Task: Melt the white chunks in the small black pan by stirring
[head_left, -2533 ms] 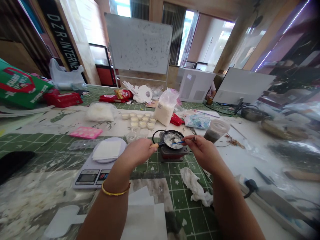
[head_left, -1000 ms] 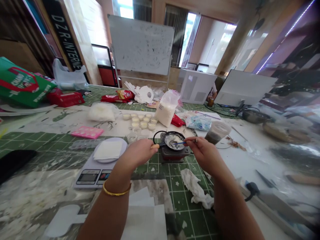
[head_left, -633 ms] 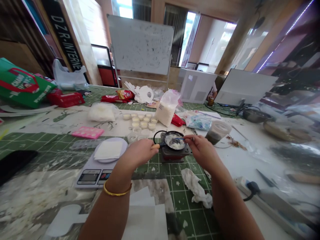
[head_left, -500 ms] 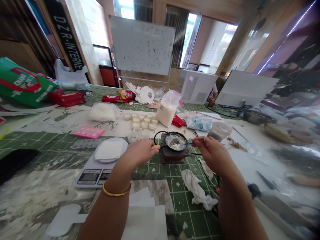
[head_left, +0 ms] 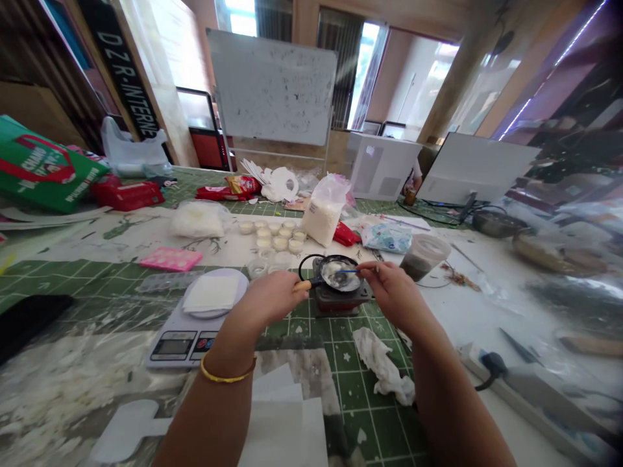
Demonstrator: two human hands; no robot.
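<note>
A small black frying pan [head_left: 351, 286] sits on a compact hot plate [head_left: 335, 306] and holds white, partly melted flakes [head_left: 333, 268]. My left hand [head_left: 275, 295] is closed round the pan's handle [head_left: 302, 285], near its light wooden end. With its fingers pinched, my right hand [head_left: 394, 288] grips a thin blue stick [head_left: 346, 271], whose far end reaches into the white stuff. Behind the pan stand several small clear cups [head_left: 280, 242] with pale filling. A bag of white pellets [head_left: 321, 217] stands beside them.
Left of the pan is a kitchen scale [head_left: 172, 345] carrying white sheets [head_left: 211, 293]. Crumpled tissue [head_left: 382, 366] lies in front of the hot plate. A lidded plastic tub [head_left: 424, 255] stands to the right, and a power strip [head_left: 540, 402] lies nearer me.
My right hand has moved left toward the pan, carrying the blue stick farther across it. The white flakes have shifted inside the pan. My left hand stays on the handle.
</note>
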